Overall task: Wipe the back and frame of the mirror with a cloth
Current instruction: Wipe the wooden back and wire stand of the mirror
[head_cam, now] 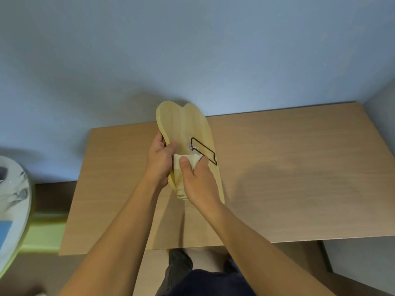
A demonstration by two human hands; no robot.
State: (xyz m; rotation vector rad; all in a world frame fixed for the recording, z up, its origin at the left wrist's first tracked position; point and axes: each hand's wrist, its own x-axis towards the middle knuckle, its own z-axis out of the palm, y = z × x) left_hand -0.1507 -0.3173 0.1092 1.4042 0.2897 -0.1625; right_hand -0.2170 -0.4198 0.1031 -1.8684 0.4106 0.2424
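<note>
A heart-shaped mirror (181, 122) with a pale wooden back stands tilted on the table, its back facing me; the glass side is hidden. A black wire stand (206, 149) is clipped to the back. My left hand (159, 161) grips the mirror's left edge, thumb on the wood. My right hand (197, 182) presses a folded cream cloth (181, 167) against the lower middle of the back, just below the wire stand's hinge.
The mirror rests on a light wooden table (288, 178) set against a blue-grey wall (192, 50). A round marbled object (15, 199) sits at the left edge of view. My legs (205, 278) show below the table's front edge.
</note>
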